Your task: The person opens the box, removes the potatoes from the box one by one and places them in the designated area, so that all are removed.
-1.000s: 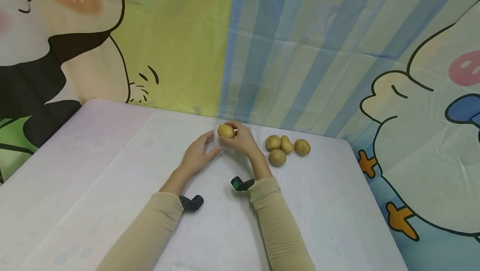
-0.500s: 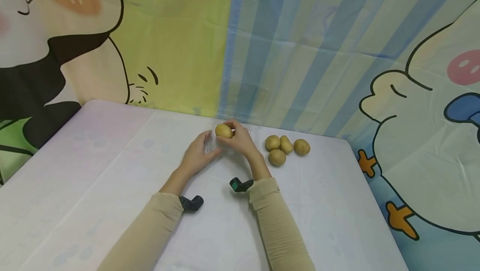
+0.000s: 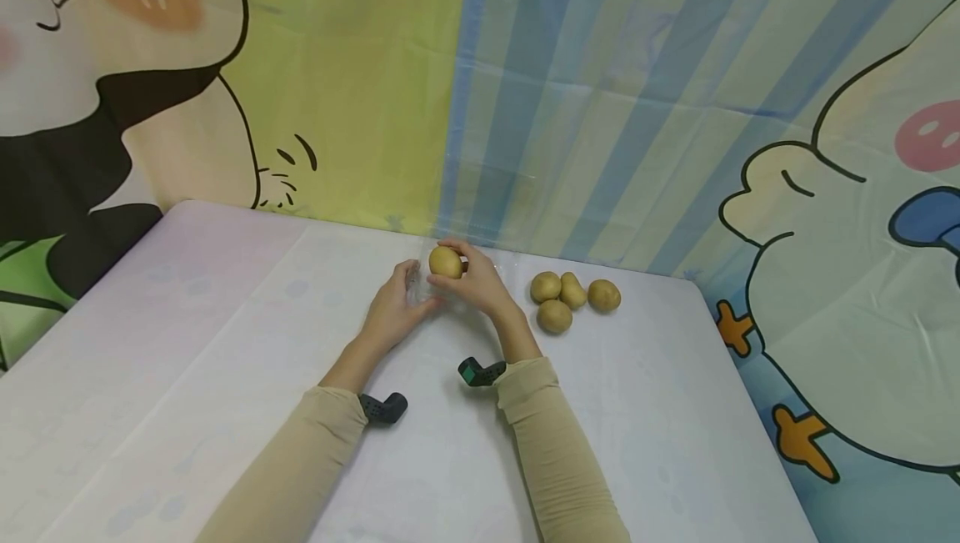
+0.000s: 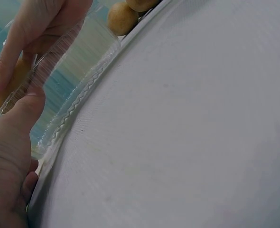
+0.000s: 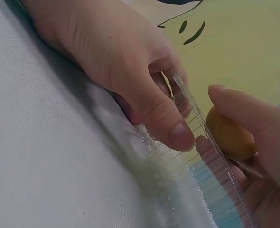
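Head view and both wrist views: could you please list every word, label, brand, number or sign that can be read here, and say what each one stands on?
None: no readable text shows in any view.
The cartoon-printed backdrop sheet bears only drawings and stripes.
The clear ribbed plastic container, the yellow-brown potato held by the right hand, and the white table cover carry no label.
The small black wrist-mounted devices show no legible marking.

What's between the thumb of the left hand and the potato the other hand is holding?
A clear plastic container wall stands between the left hand thumb and the potato held by the right hand, plain in the right wrist view.
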Tool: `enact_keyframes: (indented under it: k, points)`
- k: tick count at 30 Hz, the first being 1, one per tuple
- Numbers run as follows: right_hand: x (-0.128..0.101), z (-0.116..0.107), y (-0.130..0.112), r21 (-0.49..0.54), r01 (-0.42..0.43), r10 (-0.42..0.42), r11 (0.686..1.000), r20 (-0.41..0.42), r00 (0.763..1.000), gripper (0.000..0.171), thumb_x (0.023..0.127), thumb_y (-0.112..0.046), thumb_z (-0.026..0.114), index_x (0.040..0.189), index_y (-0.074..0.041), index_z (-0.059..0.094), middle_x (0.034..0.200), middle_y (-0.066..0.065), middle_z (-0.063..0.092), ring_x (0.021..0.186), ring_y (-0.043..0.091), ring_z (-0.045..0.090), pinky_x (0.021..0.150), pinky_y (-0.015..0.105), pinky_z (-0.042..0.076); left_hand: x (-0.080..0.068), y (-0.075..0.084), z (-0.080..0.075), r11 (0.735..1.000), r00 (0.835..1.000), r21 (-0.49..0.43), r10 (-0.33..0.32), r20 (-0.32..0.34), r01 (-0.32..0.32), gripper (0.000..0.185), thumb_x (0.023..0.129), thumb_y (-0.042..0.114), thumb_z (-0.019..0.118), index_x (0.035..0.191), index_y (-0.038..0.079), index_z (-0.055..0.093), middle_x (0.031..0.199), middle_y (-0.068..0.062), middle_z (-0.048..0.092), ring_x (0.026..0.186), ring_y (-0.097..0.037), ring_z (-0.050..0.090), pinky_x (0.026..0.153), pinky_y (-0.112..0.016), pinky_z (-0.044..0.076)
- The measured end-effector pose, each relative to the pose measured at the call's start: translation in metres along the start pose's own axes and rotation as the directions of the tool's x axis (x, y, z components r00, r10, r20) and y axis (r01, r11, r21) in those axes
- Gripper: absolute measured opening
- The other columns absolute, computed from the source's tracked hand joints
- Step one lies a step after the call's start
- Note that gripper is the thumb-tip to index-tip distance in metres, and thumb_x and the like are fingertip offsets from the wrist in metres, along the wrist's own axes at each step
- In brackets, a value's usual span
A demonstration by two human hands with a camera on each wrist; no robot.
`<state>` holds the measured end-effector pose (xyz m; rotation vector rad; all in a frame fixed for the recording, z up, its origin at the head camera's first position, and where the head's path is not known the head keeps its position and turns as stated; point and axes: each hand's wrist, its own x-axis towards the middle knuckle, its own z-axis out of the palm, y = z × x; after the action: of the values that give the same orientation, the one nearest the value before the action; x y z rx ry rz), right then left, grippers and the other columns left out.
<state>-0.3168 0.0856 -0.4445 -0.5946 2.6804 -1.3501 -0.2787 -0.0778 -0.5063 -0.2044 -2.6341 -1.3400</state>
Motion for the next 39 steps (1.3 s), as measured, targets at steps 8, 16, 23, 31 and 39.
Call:
enact_keyframes:
  k: [8, 16, 23, 31, 39]
  points:
    - [0.000, -0.002, 0.000, 0.025, 0.001, -0.002, 1.000, 0.019, 1.000, 0.067, 0.075, -0.030, 0.073, 0.133, -0.017, 0.042, 0.127, -0.003, 0.050, 0.099, 0.018, 0.057, 0.077, 0.030, 0.050, 0.001, 0.000, 0.000, 1.000, 1.000, -0.002, -0.001, -0.006, 0.001, 0.080, 0.076, 0.048, 0.067, 0.135, 0.008, 0.030, 0.140, -0.012, 0.041, 0.127, -0.030, 0.040, 0.102, -0.046, 0.035]
    - [0.000, -0.004, 0.002, 0.062, 0.010, -0.013, 0.998, 0.054, 0.998, 0.067, 0.078, -0.021, 0.070, 0.136, -0.016, 0.037, 0.130, 0.001, 0.046, 0.107, 0.023, 0.056, 0.077, 0.032, 0.051, 0.000, 0.002, -0.001, 1.000, 1.000, 0.001, -0.017, 0.010, 0.017, 0.082, 0.076, 0.051, 0.065, 0.136, 0.008, 0.029, 0.141, -0.011, 0.039, 0.128, -0.029, 0.039, 0.102, -0.045, 0.035]
    - [-0.005, -0.011, -0.011, 0.079, 0.006, -0.012, 0.997, 0.076, 0.997, 0.068, 0.079, -0.017, 0.070, 0.138, -0.012, 0.035, 0.136, 0.005, 0.041, 0.114, 0.028, 0.052, 0.082, 0.032, 0.051, 0.001, 0.001, -0.001, 1.000, 0.999, -0.008, -0.029, 0.016, 0.029, 0.085, 0.075, 0.057, 0.062, 0.137, 0.009, 0.029, 0.141, -0.011, 0.039, 0.128, -0.029, 0.039, 0.103, -0.045, 0.035]
    - [-0.007, -0.016, -0.020, 0.062, -0.002, -0.001, 0.998, 0.052, 0.999, 0.070, 0.076, -0.018, 0.073, 0.136, -0.011, 0.038, 0.135, 0.006, 0.042, 0.110, 0.028, 0.055, 0.080, 0.033, 0.052, 0.000, 0.002, -0.001, 0.999, 0.999, -0.014, -0.039, 0.022, 0.039, 0.086, 0.076, 0.056, 0.061, 0.138, 0.009, 0.027, 0.141, -0.011, 0.038, 0.128, -0.029, 0.039, 0.103, -0.046, 0.035]
    - [0.001, -0.008, 0.000, 0.049, 0.021, -0.020, 0.999, -0.016, 1.000, 0.070, 0.072, -0.026, 0.076, 0.133, -0.021, 0.041, 0.131, -0.002, 0.045, 0.105, 0.020, 0.058, 0.077, 0.030, 0.053, 0.000, 0.002, 0.000, 0.999, 0.999, -0.020, -0.036, 0.024, 0.036, 0.085, 0.076, 0.055, 0.062, 0.138, 0.010, 0.027, 0.141, -0.012, 0.039, 0.126, -0.029, 0.041, 0.102, -0.046, 0.036]
